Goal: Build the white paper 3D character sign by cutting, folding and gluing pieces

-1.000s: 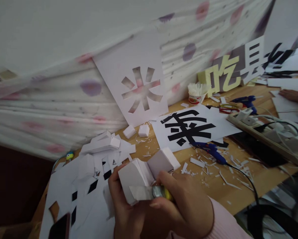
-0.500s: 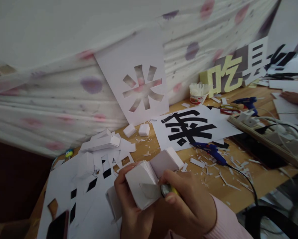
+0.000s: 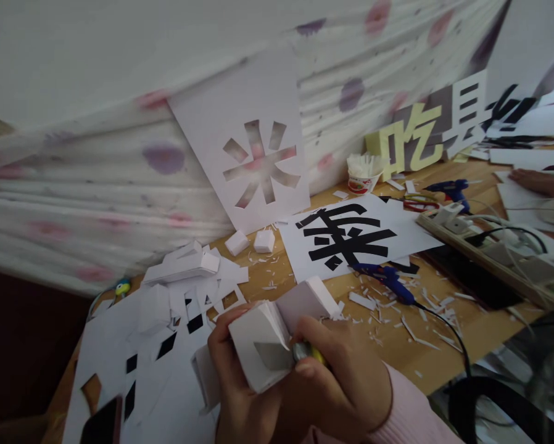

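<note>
My left hand [image 3: 235, 370] is wrapped around a white, block-like foam-board piece [image 3: 249, 333], its thick sides facing me. The same piece seems to extend to the upper right and lower left of that hand. In my closed right hand [image 3: 346, 370] is a utility knife [image 3: 301, 352] with a grey front end and a bit of yellow handle showing. Its broad blade lies across the near face of the piece, pointing left. Whether the edge cuts in, I cannot tell.
White cut-out sheets [image 3: 161, 394] and a phone [image 3: 102, 422] lie at left. Two glue guns [image 3: 388, 280], a power strip [image 3: 480, 246], scraps and a printed black character [image 3: 351, 237] are at right. A stencil sheet [image 3: 198, 135] leans behind; another person's hand [image 3: 538, 183] rests far right.
The whole view has shifted slightly, so things appear a little further left. The knife blade has turned a little against the piece and looks darker. Both hands keep their grips.
</note>
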Action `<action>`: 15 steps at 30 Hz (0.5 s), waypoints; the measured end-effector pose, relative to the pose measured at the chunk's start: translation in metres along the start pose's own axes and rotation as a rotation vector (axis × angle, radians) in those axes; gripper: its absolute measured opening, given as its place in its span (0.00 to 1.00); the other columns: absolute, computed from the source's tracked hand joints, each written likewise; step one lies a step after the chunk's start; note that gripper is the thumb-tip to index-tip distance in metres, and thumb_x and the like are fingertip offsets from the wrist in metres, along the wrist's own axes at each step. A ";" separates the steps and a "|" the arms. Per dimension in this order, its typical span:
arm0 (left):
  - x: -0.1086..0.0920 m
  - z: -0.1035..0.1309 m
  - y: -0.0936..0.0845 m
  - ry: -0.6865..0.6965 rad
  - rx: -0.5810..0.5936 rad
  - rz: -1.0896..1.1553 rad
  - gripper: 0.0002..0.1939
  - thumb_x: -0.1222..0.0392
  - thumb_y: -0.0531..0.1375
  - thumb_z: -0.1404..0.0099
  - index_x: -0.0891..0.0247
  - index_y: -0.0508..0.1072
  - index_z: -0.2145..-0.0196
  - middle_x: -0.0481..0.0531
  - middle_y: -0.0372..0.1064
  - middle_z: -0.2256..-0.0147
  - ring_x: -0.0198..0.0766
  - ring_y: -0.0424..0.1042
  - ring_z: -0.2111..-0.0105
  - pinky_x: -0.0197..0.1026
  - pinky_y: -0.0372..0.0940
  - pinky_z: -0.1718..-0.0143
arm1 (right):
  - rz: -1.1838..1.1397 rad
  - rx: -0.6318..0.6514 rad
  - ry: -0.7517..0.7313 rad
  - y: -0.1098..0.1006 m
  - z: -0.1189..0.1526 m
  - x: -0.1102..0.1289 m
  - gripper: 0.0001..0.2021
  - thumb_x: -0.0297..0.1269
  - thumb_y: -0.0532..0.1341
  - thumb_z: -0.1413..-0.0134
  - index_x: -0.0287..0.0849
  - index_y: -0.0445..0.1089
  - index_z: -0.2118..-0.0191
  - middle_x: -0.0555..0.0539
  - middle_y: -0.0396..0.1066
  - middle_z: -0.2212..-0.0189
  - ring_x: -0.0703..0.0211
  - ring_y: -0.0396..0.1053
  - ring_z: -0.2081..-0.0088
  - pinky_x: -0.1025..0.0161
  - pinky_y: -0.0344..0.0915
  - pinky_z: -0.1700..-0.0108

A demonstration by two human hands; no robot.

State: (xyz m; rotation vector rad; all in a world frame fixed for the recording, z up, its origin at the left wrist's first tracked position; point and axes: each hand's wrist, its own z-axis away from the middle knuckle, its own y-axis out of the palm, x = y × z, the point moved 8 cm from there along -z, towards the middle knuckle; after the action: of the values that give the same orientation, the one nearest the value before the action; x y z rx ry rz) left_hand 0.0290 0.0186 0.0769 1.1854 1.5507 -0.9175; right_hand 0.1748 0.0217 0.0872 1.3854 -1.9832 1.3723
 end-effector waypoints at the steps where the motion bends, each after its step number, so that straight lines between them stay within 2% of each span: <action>1: 0.001 0.000 0.000 -0.005 -0.002 0.000 0.33 0.53 0.73 0.50 0.55 0.63 0.49 0.56 0.68 0.53 0.46 0.73 0.59 0.41 0.70 0.67 | -0.005 -0.010 0.005 0.001 0.000 0.000 0.30 0.60 0.40 0.34 0.43 0.65 0.72 0.51 0.63 0.84 0.62 0.61 0.83 0.64 0.45 0.78; 9: -0.002 -0.007 -0.004 0.095 -0.026 -0.078 0.34 0.52 0.74 0.51 0.59 0.65 0.51 0.55 0.69 0.57 0.47 0.74 0.59 0.44 0.71 0.63 | -0.082 -0.074 0.057 0.006 -0.004 -0.004 0.29 0.61 0.40 0.34 0.44 0.61 0.73 0.54 0.57 0.85 0.63 0.56 0.83 0.65 0.45 0.78; 15: -0.004 -0.005 -0.005 0.107 -0.043 -0.162 0.35 0.50 0.74 0.51 0.59 0.65 0.50 0.58 0.70 0.56 0.48 0.74 0.60 0.46 0.72 0.63 | -0.188 -0.064 0.115 0.015 -0.005 -0.012 0.31 0.63 0.39 0.35 0.43 0.61 0.72 0.51 0.62 0.82 0.62 0.60 0.80 0.64 0.46 0.76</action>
State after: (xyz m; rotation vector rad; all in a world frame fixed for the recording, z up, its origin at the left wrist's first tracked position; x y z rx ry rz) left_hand 0.0236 0.0212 0.0821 1.1060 1.7644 -0.9326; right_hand 0.1657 0.0322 0.0731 1.3917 -1.7597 1.2637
